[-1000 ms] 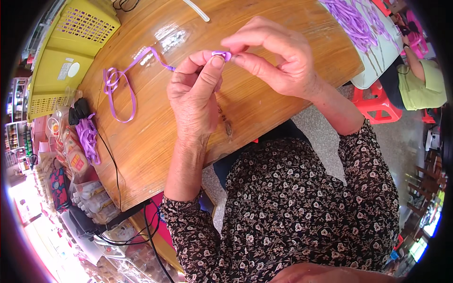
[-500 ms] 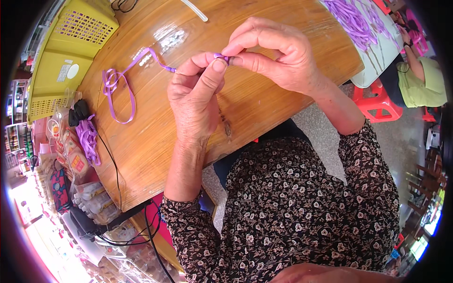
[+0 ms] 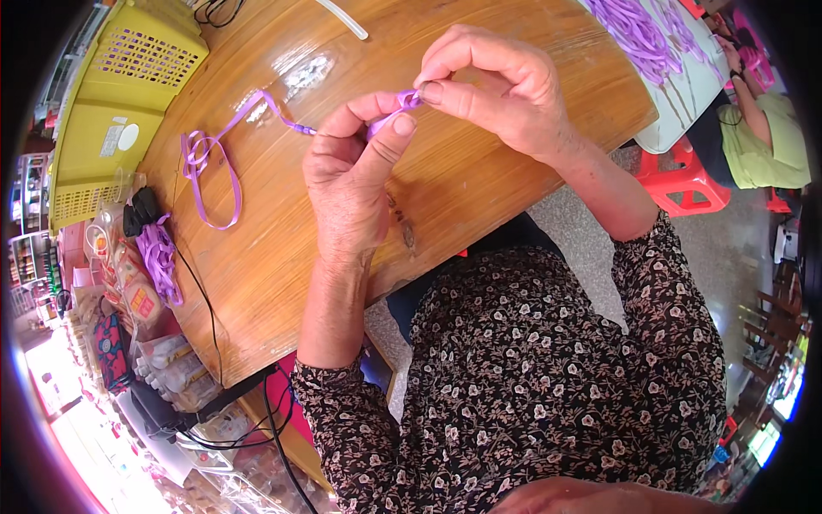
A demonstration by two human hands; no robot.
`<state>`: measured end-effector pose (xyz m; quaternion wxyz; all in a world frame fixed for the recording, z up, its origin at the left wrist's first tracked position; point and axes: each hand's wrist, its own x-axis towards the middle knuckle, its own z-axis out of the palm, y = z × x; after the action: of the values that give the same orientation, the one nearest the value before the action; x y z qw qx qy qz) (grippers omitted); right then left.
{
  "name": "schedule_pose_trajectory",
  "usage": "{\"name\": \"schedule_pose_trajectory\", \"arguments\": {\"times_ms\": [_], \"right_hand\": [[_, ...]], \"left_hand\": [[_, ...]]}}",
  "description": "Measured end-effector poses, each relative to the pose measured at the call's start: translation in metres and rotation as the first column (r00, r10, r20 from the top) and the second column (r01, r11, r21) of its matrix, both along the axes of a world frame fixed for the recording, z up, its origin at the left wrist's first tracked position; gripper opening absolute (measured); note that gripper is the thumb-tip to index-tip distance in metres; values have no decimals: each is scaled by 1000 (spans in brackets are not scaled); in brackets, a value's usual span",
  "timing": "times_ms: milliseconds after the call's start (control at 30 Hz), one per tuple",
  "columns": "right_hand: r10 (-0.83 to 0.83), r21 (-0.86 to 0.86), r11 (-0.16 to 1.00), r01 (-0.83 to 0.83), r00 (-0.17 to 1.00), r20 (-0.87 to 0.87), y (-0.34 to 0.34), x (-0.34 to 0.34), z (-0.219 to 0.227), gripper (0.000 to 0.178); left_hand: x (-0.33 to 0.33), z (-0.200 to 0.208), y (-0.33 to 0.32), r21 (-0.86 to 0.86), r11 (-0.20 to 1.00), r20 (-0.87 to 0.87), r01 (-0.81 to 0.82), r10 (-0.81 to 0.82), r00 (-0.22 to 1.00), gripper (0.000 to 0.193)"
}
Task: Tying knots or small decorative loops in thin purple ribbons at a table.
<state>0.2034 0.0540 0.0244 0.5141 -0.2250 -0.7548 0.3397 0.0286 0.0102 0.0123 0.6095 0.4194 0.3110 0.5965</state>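
Observation:
A flat purple ribbon cord (image 3: 233,190) lies in loose loops on the left part of the wooden table (image 3: 282,231). From there it runs up to my left hand (image 3: 355,163), whose thumb and curled fingers are closed on it. A darker purple knot or wrap (image 3: 301,128) shows on the cord just left of that hand. Between the two hands a small loop of the cord (image 3: 409,100) stands up. The fingertips of my right hand (image 3: 497,90) pinch the end of this loop. Details inside the pinch are hidden.
A yellow perforated basket (image 3: 141,81) stands at the far left. More purple cords (image 3: 157,257) and bagged items (image 3: 175,368) hang along the left edge. At the far right, a purple cord pile (image 3: 634,38) lies on a white table, near a red stool (image 3: 685,184) and another person (image 3: 762,141).
My right hand has shifted slightly, and the small purple loop between the hands shows more openly. My left thumb has moved a little off the loop.

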Motion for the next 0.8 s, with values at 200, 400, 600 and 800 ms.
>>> {"name": "schedule_pose_trajectory", "arguments": {"times_ms": [200,400,600,800], "right_hand": [[-15,-217,976,-2,997,-78,-1,3,-7,5],[-11,22,1000,10,1000,28,2,4,-8,8],[-104,242,967,83,992,76,2,1,1,14],[-147,300,947,110,984,103,3,-2,1,14]], "left_hand": [[1,-2,1,-60,996,-59,-63,59,997,17],[2,-3,1,-81,992,-70,-102,96,993,15],[2,-3,1,-58,993,-94,-104,99,991,15],[1,-3,1,-39,993,-118,-113,108,987,15]]}}
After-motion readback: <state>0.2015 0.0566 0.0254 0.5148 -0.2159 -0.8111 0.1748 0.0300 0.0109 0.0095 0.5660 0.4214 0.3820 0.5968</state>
